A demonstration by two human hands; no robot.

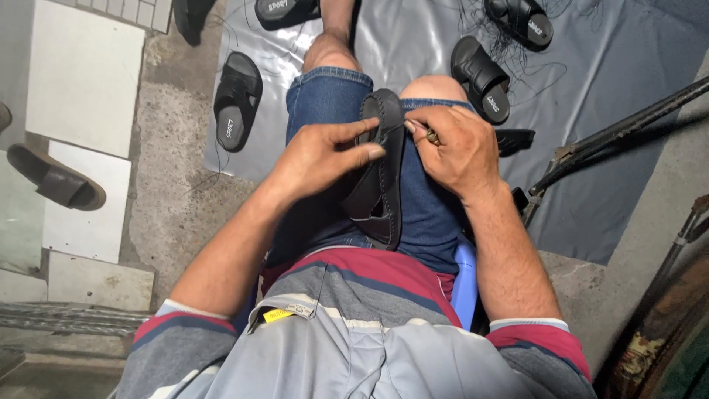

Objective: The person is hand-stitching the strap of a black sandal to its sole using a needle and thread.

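Centre of frame: my black stitched leather slip-on shoe [382, 166] against my blue denim shorts [330, 103]. Bottom: my grey polo shirt [354, 347] banded in maroon, navy and white, bearing a small yellow tag [278, 315]. Upper frame: black slide sandals [237, 101] on a grey plastic sheet [613, 89]. Far left: a brown slide sandal [57, 179] on white tiles [81, 74].

Ahead of the knees the grey sheet [613, 81] lies mostly bare between the scattered black sandals [238, 100]; loose threads [480, 22], as far as the view tells, tangle its far edge; a dark metal bar [620, 133] slants across the right side; bare concrete floor [173, 170] gives passage left.
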